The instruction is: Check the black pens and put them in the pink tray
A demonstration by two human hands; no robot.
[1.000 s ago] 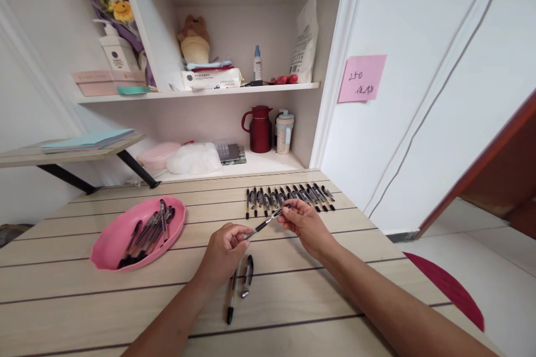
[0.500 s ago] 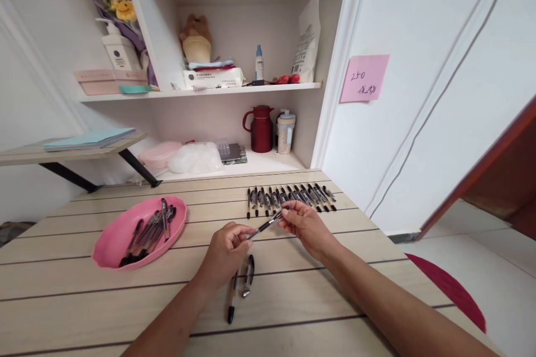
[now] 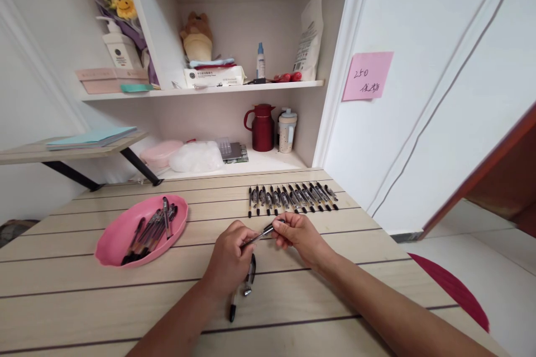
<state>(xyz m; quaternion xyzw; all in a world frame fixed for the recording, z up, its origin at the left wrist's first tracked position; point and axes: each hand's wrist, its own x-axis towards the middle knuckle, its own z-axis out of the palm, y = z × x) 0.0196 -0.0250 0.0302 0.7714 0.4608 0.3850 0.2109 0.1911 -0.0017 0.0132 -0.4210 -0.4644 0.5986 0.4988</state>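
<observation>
From where I stand, the largest thing is the pale plank desk with dark seams (image 3: 293, 304), running back to the shelving. Near its left edge sits a scalloped pink oval tray (image 3: 109, 242) with dark pens lying in it; toward the far right corner runs a neat row of slim black-and-clear pens and caps (image 3: 285, 201). Out in the middle, the left hand (image 3: 232, 254) and right hand (image 3: 299, 237) pinch opposite ends of one slender black-and-clear plastic pen (image 3: 263, 232), held above the desk and tilted up toward the right. Half a second ago the hands were farther apart; now less of it shows between them, which I'd read as handling of its two ends, fitting or loosening I can't tell. Below, toward the near edge, lie a loose amber-and-black pen barrel (image 3: 233, 311) and a clear cap with a dark clip (image 3: 248, 284).
</observation>
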